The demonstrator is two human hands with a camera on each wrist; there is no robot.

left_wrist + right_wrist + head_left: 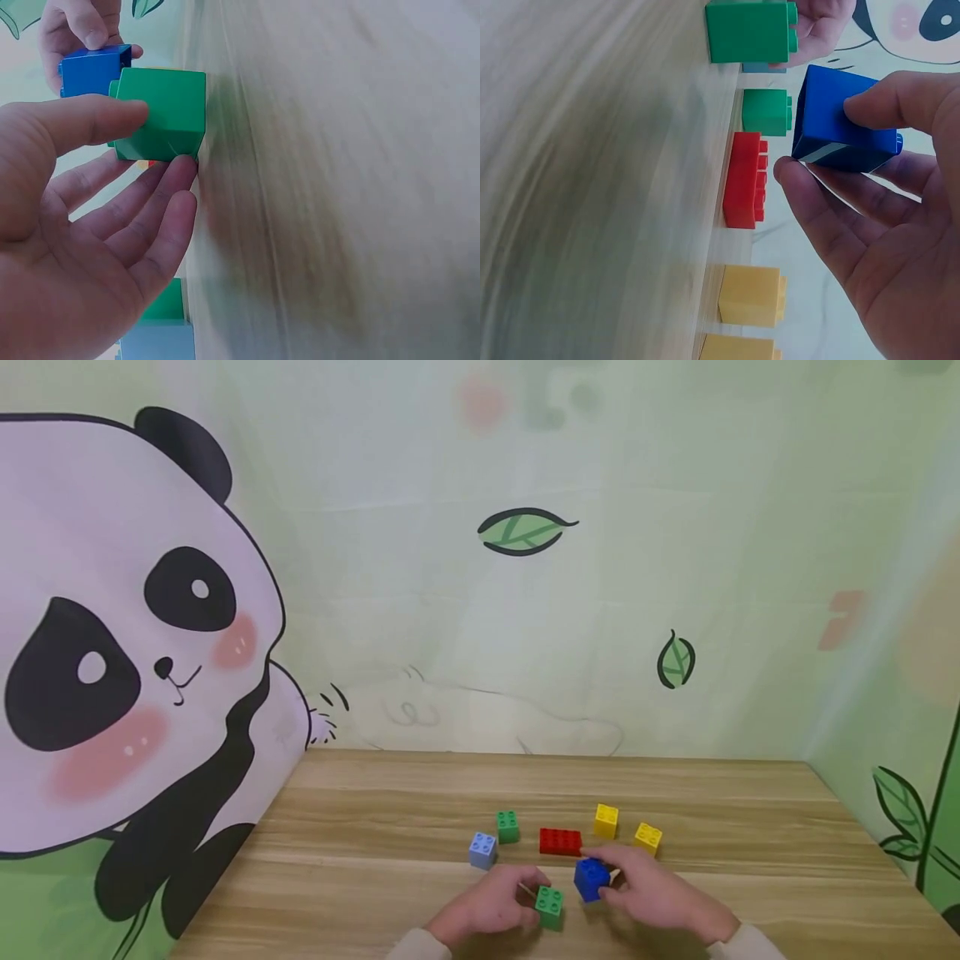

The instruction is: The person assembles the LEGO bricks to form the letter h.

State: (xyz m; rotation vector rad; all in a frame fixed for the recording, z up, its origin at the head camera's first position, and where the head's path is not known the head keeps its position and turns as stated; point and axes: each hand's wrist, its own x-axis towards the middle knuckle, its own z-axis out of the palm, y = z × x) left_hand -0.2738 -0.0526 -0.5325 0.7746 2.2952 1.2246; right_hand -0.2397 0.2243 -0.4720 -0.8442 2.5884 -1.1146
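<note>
Head view: at the bench, the left hand pinches the nearer green brick; at that brick's two o'clock, the right hand grips a blue brick. Left wrist view: the blue brick, ten o'clock from the green. Right wrist view: the blue brick tilts, raised off the bench; green toward ten o'clock.

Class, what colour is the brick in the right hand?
Blue; the brick shows best in the right wrist view.
</note>
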